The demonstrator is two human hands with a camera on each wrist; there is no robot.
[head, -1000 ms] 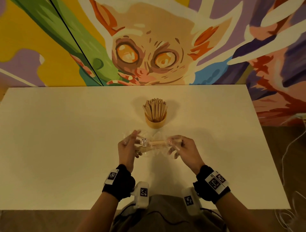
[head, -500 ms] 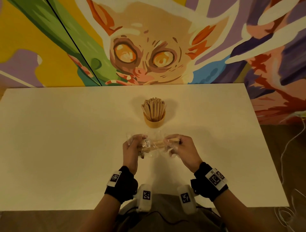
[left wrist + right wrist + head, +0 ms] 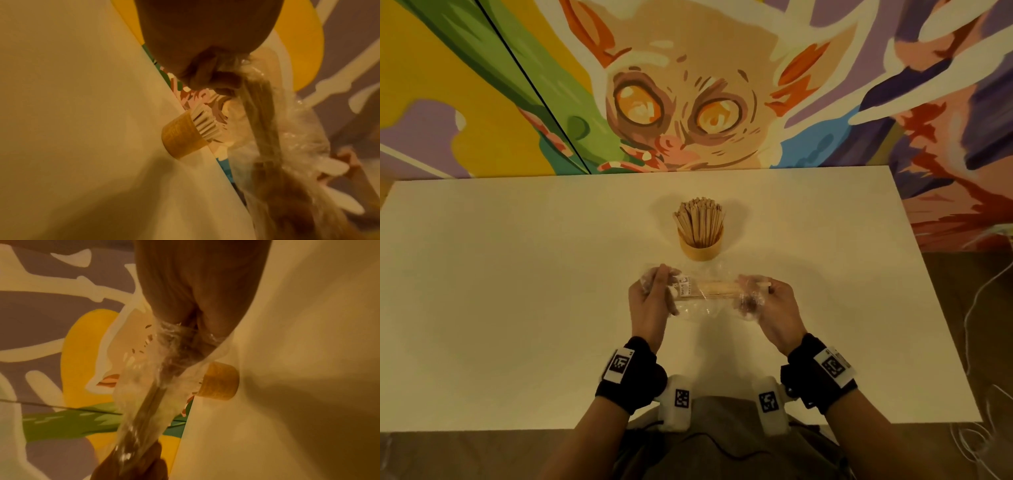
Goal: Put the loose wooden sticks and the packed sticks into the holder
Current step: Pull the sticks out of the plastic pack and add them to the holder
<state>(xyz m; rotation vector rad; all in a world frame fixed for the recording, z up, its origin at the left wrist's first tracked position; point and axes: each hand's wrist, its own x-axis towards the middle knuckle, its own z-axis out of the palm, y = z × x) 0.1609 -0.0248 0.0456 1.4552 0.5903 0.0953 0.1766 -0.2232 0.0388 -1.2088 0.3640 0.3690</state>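
Observation:
A round wooden holder [image 3: 700,247] stands mid-table, filled with several upright wooden sticks [image 3: 699,219]. Just in front of it I hold a clear plastic pack of sticks [image 3: 710,291] level above the table. My left hand [image 3: 654,298] grips its left end beside a small white label; my right hand [image 3: 767,298] grips its right end, where stick tips poke out. The left wrist view shows fingers [image 3: 216,78] pinching the wrapped bundle [image 3: 265,126], the holder [image 3: 180,138] behind. In the right wrist view crinkled plastic [image 3: 152,378] runs from my hand, the holder [image 3: 221,382] beyond.
The white table [image 3: 517,308] ends at a painted mural wall [image 3: 688,102] behind the holder. Its right edge drops to a brown floor with loose white cables [image 3: 989,308]. The near edge lies just under my wrists.
Both hands have drawn a little apart along the pack, so more of the bundle shows between them. The holder has not moved.

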